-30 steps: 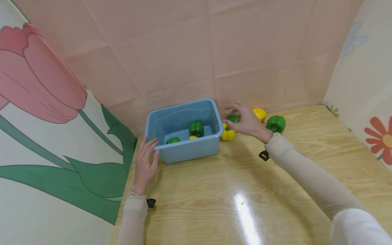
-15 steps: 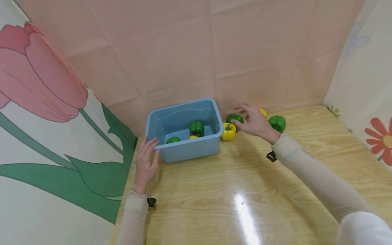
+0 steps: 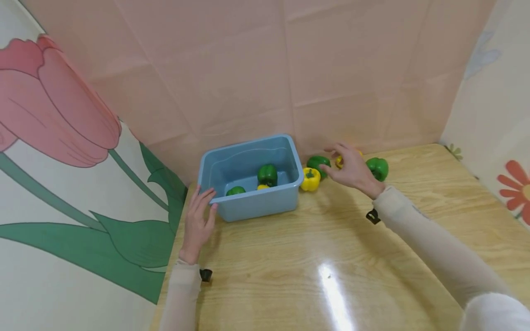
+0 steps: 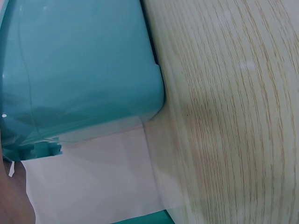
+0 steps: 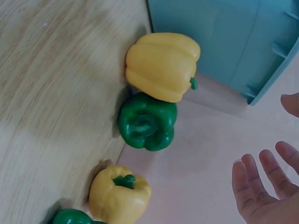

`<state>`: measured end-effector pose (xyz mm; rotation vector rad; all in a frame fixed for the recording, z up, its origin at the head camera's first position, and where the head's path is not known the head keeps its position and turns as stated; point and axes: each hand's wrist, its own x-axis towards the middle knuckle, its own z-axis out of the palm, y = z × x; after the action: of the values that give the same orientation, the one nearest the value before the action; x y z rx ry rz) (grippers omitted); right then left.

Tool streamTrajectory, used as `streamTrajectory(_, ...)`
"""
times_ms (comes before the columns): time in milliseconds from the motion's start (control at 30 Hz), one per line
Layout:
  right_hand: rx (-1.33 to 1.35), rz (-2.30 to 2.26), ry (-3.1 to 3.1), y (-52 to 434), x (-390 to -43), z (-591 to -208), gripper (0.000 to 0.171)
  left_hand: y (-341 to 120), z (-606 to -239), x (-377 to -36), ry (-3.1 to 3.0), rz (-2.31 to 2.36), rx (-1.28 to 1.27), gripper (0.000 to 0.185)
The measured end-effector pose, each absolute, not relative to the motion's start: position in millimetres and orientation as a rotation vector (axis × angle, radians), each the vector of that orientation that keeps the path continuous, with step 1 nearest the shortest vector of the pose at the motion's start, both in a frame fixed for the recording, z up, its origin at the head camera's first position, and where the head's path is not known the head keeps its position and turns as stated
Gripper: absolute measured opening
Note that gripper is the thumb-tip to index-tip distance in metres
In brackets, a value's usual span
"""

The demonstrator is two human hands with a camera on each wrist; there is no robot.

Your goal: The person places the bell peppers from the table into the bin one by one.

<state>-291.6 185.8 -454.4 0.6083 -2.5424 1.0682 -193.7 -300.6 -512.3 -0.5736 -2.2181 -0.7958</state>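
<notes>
My left hand [image 3: 197, 225] rests at the left front corner of a blue plastic tub [image 3: 256, 202], fingers lying fairly straight over the rim. Inside the tub are a green bell pepper [image 3: 267, 175], part of another green one [image 3: 235, 190] and a bit of yellow. My right hand [image 3: 352, 170] hovers with nothing in its loosely bent fingers. Below and beside it are a yellow bell pepper [image 5: 162, 66] against the tub, a green one [image 5: 148, 122], another yellow one [image 5: 119, 193] partly covered by the hand in the head view, and a green one [image 3: 377, 169] at the right.
The wooden table [image 3: 281, 271] meets a pink sheet-covered wall [image 3: 240, 69] behind the tub. A wall with a tulip picture [image 3: 74, 110] stands at left, and one with flowers [image 3: 515, 186] at right.
My right hand has moved right, from near the tub's right rim to over the peppers farther right, uncovering the green pepper behind the yellow one. My left hand has stayed put.
</notes>
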Motion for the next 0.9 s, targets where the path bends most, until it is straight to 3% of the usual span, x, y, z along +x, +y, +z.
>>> streamTrajectory(900, 0.51, 1.035, -2.567, 216, -291, -472, 0.051, -301, -512, -194, -2.213, -0.801, -0.587, 0.034)
